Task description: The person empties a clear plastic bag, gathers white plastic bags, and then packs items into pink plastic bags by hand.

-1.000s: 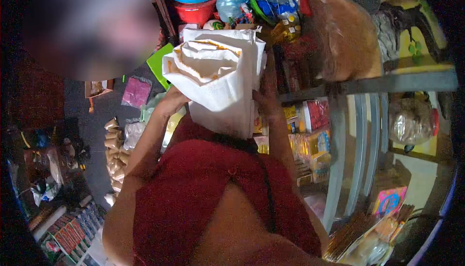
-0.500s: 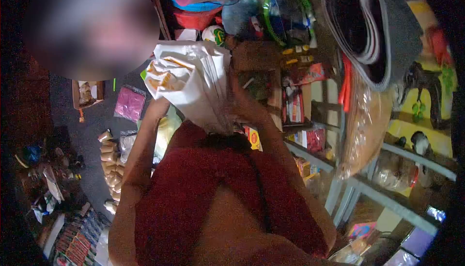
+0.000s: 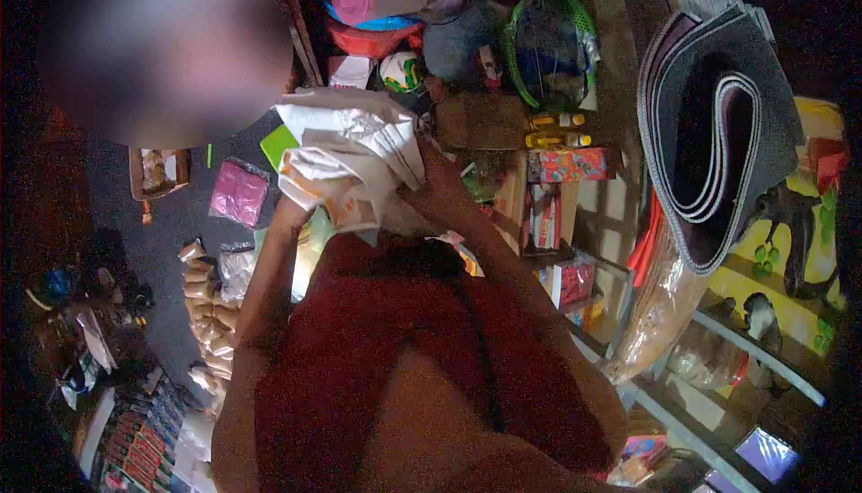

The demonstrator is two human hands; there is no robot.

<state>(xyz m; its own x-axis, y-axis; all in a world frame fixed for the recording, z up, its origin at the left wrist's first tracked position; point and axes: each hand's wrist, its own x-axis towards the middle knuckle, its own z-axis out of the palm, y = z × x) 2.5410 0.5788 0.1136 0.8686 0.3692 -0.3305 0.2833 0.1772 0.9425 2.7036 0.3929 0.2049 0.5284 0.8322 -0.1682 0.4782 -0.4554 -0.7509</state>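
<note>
A folded white cloth or sack [image 3: 346,147] with orange marks on it is held in front of the dark red clothing [image 3: 386,331]. My left hand [image 3: 294,213] grips its lower left side, the fingers partly hidden under the folds. On the other side my right hand [image 3: 435,183] is closed on the right edge of the white sack, in shadow. A bright green flat item [image 3: 278,146] shows just behind the sack's left side.
A rolled grey mat [image 3: 709,125] hangs at the upper right, above a metal rail [image 3: 691,426]. Basins [image 3: 373,39] and a green-rimmed basket [image 3: 549,48] lie at the top. Brown packets [image 3: 208,313] and a pink packet [image 3: 240,191] lie on the left floor.
The white sack has moved left and been folded or crumpled smaller between both hands. The view has shifted, bringing the grey mat into sight at the right.
</note>
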